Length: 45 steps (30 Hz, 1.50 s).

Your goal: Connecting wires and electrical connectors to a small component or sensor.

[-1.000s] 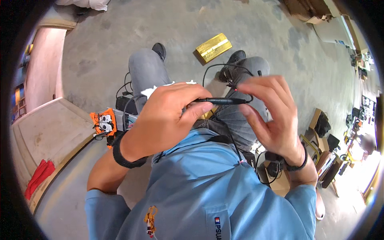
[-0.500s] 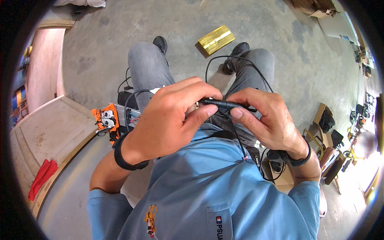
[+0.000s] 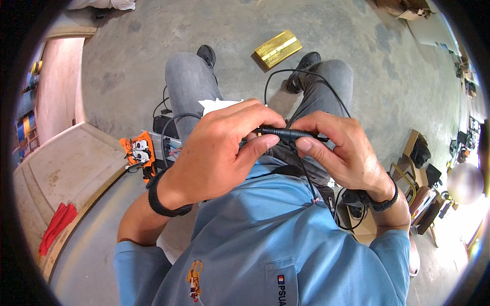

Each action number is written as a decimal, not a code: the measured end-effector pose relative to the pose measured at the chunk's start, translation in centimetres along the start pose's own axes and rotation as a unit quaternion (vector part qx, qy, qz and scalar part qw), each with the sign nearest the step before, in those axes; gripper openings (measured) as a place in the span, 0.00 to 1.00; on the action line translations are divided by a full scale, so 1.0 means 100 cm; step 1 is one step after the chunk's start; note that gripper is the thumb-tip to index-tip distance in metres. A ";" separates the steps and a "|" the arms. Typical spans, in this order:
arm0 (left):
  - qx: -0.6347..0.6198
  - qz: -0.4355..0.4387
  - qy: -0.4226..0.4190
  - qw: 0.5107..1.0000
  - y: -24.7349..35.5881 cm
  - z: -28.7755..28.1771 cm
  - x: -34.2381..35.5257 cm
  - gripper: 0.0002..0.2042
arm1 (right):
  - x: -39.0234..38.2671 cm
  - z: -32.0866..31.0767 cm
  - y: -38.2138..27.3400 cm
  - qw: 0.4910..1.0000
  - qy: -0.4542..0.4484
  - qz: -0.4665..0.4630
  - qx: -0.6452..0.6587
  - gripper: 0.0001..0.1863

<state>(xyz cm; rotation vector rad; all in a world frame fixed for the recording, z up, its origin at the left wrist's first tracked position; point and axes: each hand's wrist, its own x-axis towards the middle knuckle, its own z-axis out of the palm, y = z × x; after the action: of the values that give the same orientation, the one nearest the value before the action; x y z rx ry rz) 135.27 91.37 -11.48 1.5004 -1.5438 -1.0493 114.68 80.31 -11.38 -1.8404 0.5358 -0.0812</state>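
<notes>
Head view: we count two hands, the left hand (image 3: pixel 219 148) and the right hand (image 3: pixel 344 150), both pinching one black cable connector (image 3: pixel 288 133) above the lap (image 3: pixel 275 158), plus one gold ribbed box (image 3: pixel 278 49) and one red cloth (image 3: pixel 57 227). We see the box on a stained grey floor (image 3: pixel 153 30), the cloth on a pale panel (image 3: pixel 81 163) at left. A second ago our right fingers were spread; now they have closed on the connector.

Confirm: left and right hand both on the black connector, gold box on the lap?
Box location is wrong: the head view shows the gold box on the floor. Left hand and right hand on the black connector stands.
</notes>
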 end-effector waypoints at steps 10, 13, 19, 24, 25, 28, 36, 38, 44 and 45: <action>0.008 -0.035 -0.030 0.999 0.007 0.001 0.002 0.07 | 0.000 0.002 0.000 1.000 -0.013 0.011 0.011 0.12; 0.025 -0.004 -0.014 1.000 0.000 0.005 0.001 0.07 | 0.001 -0.001 -0.006 0.997 -0.037 0.061 0.037 0.11; 0.044 0.000 -0.004 0.999 0.002 0.006 -0.001 0.08 | 0.001 0.002 0.000 0.999 -0.037 0.032 0.008 0.11; 0.048 0.010 -0.017 0.999 0.000 0.007 -0.003 0.08 | 0.000 0.007 0.001 0.998 -0.007 -0.037 -0.055 0.11; 0.047 0.010 -0.019 0.999 0.000 0.006 -0.003 0.08 | 0.000 0.008 0.001 0.997 -0.004 -0.046 -0.059 0.12; 0.043 0.004 -0.030 0.999 -0.001 0.003 -0.002 0.08 | 0.002 0.006 0.003 0.997 -0.018 -0.061 -0.049 0.12; -0.087 0.016 -0.118 0.989 -0.009 -0.003 0.002 0.07 | 0.005 -0.009 0.007 0.991 -0.110 -0.081 0.010 0.13; -0.097 0.012 -0.130 0.987 -0.009 -0.005 0.002 0.07 | 0.006 -0.009 0.008 0.988 -0.134 -0.067 0.049 0.14; -0.161 0.002 -0.168 0.973 -0.011 -0.007 0.005 0.09 | 0.010 -0.015 0.010 0.971 -0.187 -0.053 0.142 0.14; -0.177 -0.004 -0.179 0.968 -0.012 -0.007 0.005 0.09 | 0.010 -0.015 0.011 0.971 -0.188 -0.053 0.141 0.14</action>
<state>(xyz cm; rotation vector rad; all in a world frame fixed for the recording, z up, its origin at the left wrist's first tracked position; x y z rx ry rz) 136.40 90.84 -12.30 1.1138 -1.4833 -1.5733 114.71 78.35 -12.08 -1.5533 0.1494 0.1127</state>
